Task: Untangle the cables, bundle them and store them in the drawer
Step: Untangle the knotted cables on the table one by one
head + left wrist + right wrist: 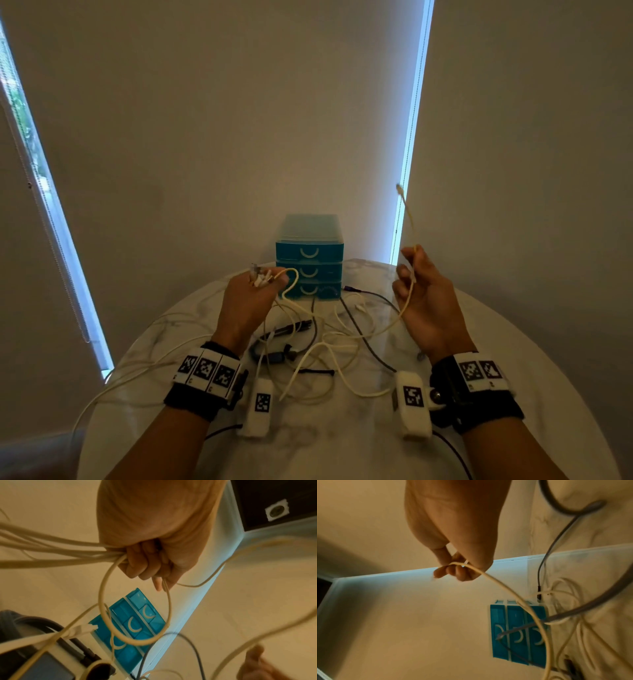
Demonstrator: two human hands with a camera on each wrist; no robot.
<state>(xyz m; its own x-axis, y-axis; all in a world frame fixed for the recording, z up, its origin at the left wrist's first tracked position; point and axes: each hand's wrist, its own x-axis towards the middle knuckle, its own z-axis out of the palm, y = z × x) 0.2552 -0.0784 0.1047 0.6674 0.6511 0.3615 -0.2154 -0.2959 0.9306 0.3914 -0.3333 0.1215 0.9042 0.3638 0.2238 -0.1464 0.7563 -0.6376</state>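
My left hand [255, 294] is raised over the table, fist curled round several white cable ends [260, 275]; the left wrist view shows the left hand [150, 563] gripping the white cables [51, 553] with one loop [135, 641] hanging below. My right hand [416, 284] pinches a cream cable [409, 219] whose plug end sticks up above the fingers; the right wrist view shows the right hand [457, 568] with that cream cable [513, 595] running down from it. Tangled white and dark cables [329, 342] lie between my hands. The teal three-drawer unit [309, 257] stands behind, all drawers closed.
The round white marble table [513, 342] carries the tangle; a dark cable [370, 294] runs by the drawer unit's right. Some white cables [137, 373] trail over the table's left edge. A wall and bright window gaps stand close behind.
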